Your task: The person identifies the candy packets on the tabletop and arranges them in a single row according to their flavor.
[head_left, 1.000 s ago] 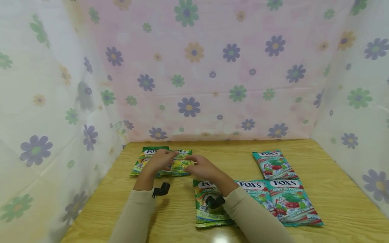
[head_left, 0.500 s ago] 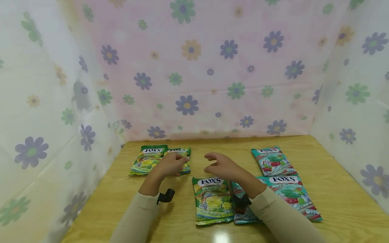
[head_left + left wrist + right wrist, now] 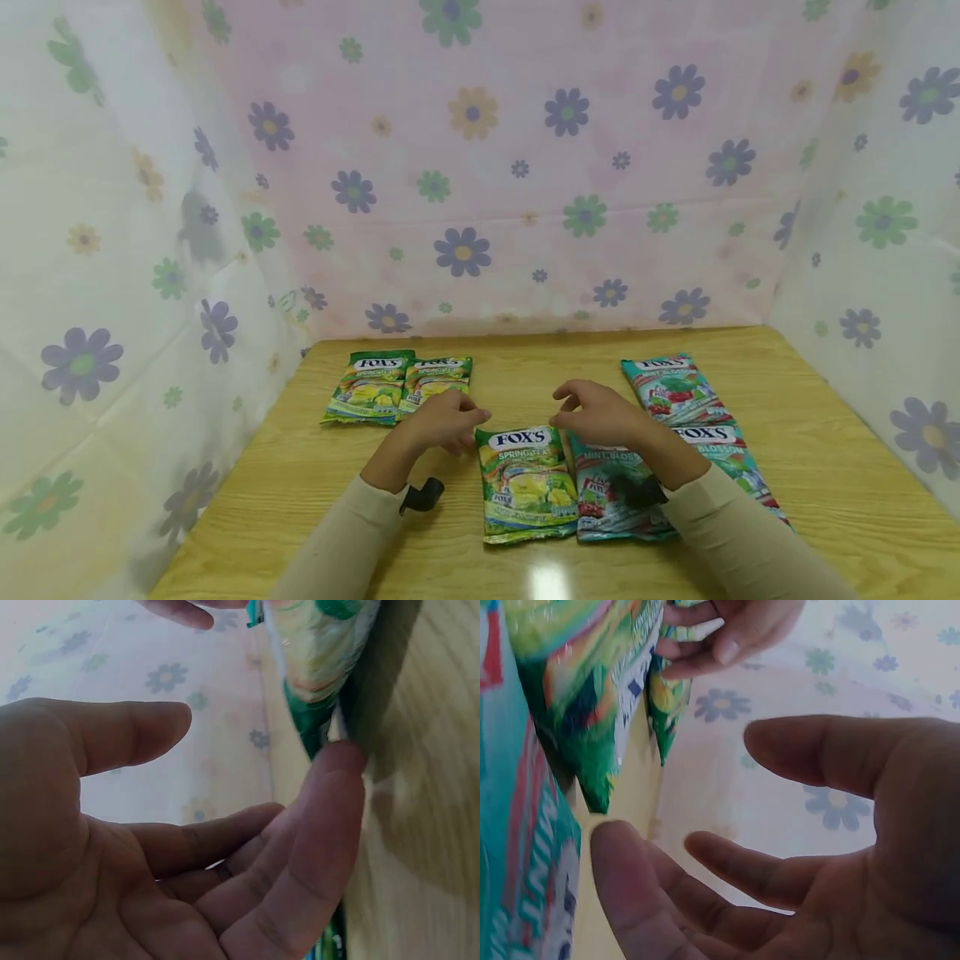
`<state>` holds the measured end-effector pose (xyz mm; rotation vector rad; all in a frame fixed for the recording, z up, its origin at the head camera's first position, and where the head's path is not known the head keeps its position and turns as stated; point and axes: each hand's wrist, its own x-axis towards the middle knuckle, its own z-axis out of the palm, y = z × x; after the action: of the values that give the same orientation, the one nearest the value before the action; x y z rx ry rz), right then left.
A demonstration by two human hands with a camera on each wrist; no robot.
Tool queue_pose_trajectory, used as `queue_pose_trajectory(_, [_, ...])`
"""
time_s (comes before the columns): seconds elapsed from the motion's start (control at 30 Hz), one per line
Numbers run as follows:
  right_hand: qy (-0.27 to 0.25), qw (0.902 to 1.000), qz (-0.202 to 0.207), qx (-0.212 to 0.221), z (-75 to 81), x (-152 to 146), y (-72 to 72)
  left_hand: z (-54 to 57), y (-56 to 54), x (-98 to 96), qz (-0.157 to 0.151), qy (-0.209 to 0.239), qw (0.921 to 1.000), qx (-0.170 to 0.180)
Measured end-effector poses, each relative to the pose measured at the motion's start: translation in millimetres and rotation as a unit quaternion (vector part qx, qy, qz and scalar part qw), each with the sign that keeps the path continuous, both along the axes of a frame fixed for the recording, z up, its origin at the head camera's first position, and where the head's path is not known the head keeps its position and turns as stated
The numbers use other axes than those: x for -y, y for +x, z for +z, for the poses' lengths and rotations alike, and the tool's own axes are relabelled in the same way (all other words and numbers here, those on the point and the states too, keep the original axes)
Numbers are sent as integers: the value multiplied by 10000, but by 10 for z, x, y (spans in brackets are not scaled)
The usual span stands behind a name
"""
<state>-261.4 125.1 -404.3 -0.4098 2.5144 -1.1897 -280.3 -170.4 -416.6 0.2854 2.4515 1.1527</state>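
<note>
A green Fox's Spring Tea candy bag (image 3: pixel 528 492) lies face up on the wooden table at front centre. My left hand (image 3: pixel 442 419) is at its upper left corner, thumb and fingers spread apart; in the left wrist view a fingertip (image 3: pixel 341 761) meets the bag's green end. Over the top of the neighbouring teal Mint Blossom bag (image 3: pixel 600 504) is my right hand (image 3: pixel 603 414), its thumb raised away from the lightly bent fingers. In the right wrist view, one fingertip (image 3: pixel 619 847) sits close to the Spring Tea bag's corner (image 3: pixel 596 787). Neither hand grips anything.
Two more Spring Tea bags, one on the left (image 3: pixel 367 392) and one beside it (image 3: pixel 435 379), lie at the back left. Another Mint Blossom bag (image 3: pixel 675 392) lies at the back right, above one (image 3: pixel 738 458) partly covered by the right forearm. Floral cloth (image 3: pixel 517 192) surrounds the table.
Both hands have moved right and nearer, away from the back left bags. The left hand has come to the front Spring Tea bag; the right has moved off it over the Mint Blossom bag.
</note>
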Motion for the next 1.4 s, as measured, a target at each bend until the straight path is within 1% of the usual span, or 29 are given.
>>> queue_pose_trajectory(0.13, [-234,9992,58,329,37,-64,-8,-5,17,-7,-183,-272,9994,-131])
queue_pose_trajectory(0.23, [-412,9973,107,596,51,-97,-14,3,38,23,-329,-364,9988,-55])
queue_pose_trajectory(0.3, [-443,9965,195,683,46,-113,-17,13,54,42,-436,-294,9985,116])
queue_pose_trajectory(0.37, [-438,9959,300,735,33,-119,-18,25,70,49,-567,-176,9976,360])
queue_pose_trajectory(0.47, [-464,9943,459,837,15,-108,1,38,89,42,-769,-10,9953,592])
queue_pose_trajectory(0.53, [-508,9928,505,962,4,-93,19,40,95,30,-832,55,9942,672])
queue_pose_trajectory(0.63, [-536,9918,509,1039,-5,-76,43,39,94,11,-839,159,9940,688])
queue_pose_trajectory(0.87, [-666,9895,543,1162,-6,-36,37,36,90,23,-751,456,9927,826])
queue_pose_trajectory(1.03, [-694,9895,478,1171,-36,-17,19,37,80,62,-721,481,9929,811])
queue_pose_trajectory(1.17, [-515,9927,407,1016,-33,-11,29,25,74,90,-934,325,9915,851])
queue_pose_trajectory(1.27, [-332,9944,411,921,-20,1,44,12,83,104,-1173,157,9881,984])
queue_pose_trajectory(1.4, [-197,9944,519,901,-19,17,51,9,97,109,-1382,38,9840,1121])
